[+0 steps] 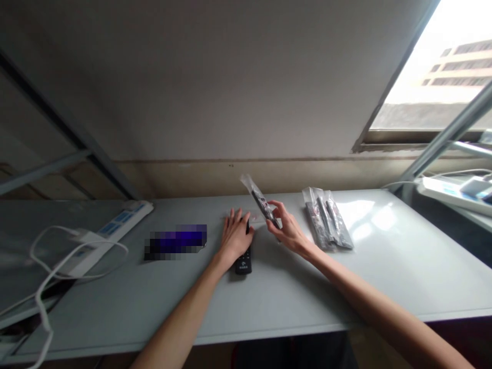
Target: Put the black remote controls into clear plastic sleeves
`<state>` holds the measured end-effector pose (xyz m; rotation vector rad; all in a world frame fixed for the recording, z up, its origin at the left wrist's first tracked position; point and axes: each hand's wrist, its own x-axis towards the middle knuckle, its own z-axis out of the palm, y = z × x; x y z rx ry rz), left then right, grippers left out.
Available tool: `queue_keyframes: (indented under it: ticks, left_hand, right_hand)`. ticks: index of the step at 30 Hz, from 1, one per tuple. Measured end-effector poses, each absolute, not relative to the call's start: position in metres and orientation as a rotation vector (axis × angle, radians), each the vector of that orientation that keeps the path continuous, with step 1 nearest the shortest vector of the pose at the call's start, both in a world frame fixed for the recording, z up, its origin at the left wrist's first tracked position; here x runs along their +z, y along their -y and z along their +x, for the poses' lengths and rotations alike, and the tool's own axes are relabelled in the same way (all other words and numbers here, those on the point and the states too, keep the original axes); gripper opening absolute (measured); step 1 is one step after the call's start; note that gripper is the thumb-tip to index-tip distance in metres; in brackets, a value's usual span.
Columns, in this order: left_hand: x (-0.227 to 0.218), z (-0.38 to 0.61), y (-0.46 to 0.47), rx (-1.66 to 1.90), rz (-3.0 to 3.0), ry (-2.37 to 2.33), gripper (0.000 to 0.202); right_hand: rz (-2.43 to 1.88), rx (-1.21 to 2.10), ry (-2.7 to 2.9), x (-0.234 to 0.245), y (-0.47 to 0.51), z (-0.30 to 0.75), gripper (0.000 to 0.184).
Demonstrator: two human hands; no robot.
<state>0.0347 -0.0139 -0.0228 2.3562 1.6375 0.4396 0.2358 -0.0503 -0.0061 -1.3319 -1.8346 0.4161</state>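
Note:
My left hand (234, 237) lies flat with its fingers stretched out on a black remote control (244, 262) that rests on the pale grey table (269, 297). My right hand (286, 228) is closed around a dark remote in a clear plastic bag (259, 199), held tilted above the table just right of my left hand. The bag's open end sticks up and to the left.
A pile of bagged remotes (326, 223) lies to the right of my right hand. A blurred blue object (176, 241) sits left of my left hand. A white power strip (111, 228) with cables lies at the far left. Another strip (453, 189) is at the right, under a window.

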Motion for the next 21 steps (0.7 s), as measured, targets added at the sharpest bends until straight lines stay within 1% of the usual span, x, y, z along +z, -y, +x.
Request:
queue_keyframes:
  ticks: [2, 4, 7, 9, 18, 21]
  left_hand:
    - [-0.024, 0.037, 0.015, 0.438, 2.376, -1.624, 0.052]
    - [-0.025, 0.038, 0.016, 0.426, 2.399, -1.636, 0.052]
    - [-0.025, 0.038, 0.017, 0.4, 2.395, -1.648, 0.055]
    - [-0.024, 0.037, 0.017, 0.396, 2.382, -1.655, 0.057]
    - [-0.021, 0.038, 0.02, 0.378, 2.372, -1.717, 0.054]
    - [-0.017, 0.038, 0.018, 0.507, 2.311, -1.701, 0.058]
  right_hand:
    - [-1.277, 0.476, 1.812, -0.022, 0.043, 0.235, 0.053]
    - [-1.268, 0.497, 1.809, -0.033, 0.041, 0.237, 0.059]
    - [-1.288, 0.491, 1.826, -0.039, 0.04, 0.243, 0.068]
    - [-1.285, 0.475, 1.85, -0.039, 0.036, 0.25, 0.071]
    - [-1.207, 0.435, 2.017, -0.039, 0.028, 0.281, 0.073]
    - [-1.176, 0.356, 2.018, -0.032, 0.035, 0.277, 0.071]
